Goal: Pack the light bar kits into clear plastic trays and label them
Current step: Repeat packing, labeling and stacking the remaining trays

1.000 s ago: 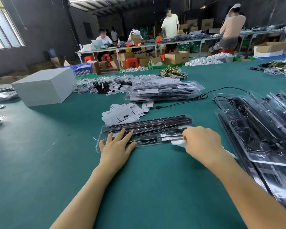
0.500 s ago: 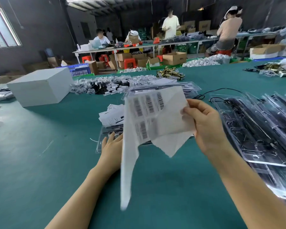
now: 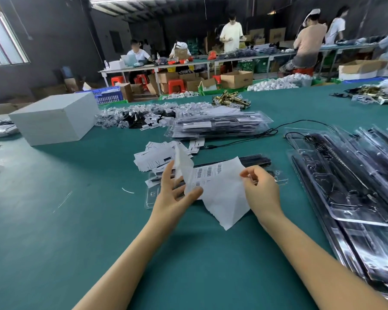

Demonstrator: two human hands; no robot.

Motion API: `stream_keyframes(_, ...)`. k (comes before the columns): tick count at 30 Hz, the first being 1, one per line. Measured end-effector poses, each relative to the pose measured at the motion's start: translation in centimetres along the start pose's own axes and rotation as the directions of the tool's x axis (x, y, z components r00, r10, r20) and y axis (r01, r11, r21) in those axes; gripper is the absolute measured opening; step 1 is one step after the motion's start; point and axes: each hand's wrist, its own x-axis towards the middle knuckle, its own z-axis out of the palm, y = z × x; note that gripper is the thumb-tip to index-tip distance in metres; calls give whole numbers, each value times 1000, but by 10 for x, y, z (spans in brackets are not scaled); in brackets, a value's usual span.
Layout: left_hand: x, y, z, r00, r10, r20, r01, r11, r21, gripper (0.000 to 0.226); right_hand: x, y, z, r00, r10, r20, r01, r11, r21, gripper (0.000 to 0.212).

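The person is holding a white label sheet (image 3: 217, 186) with both hands above the green bench (image 3: 54, 231). The left hand (image 3: 174, 198) is holding the sheet at its 9 o'clock edge, thumb on the front and fingers spread behind it. The right hand (image 3: 261, 191) is pinching the 3 o'clock edge between thumb and fingers. Barcodes are showing on the upper part of the sheet. Under the sheet, a clear plastic tray (image 3: 276, 175) with black light bars (image 3: 255, 161) is lying flat on the bench. At 12 o'clock from it, a pile of small white labels (image 3: 154, 158) is lying, and further back a stack of packed trays (image 3: 220, 125). At 3 o'clock, more trays (image 3: 354, 175) are lying overlapped. A white box (image 3: 54, 118) is standing at 10 o'clock.
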Motion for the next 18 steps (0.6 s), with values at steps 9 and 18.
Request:
stream_keyframes(9, 13, -6, -19, 927, -328, -179, 183, 817, -547, 18, 11, -1, -1, 957, 276, 83, -288, 902, 322, 20)
stream_keyframes(18, 17, -4, -21, 944, -306, -123, 135, 701, -701, 24, 10, -15, -9, 956, 292, 1, -270, 881, 389, 32)
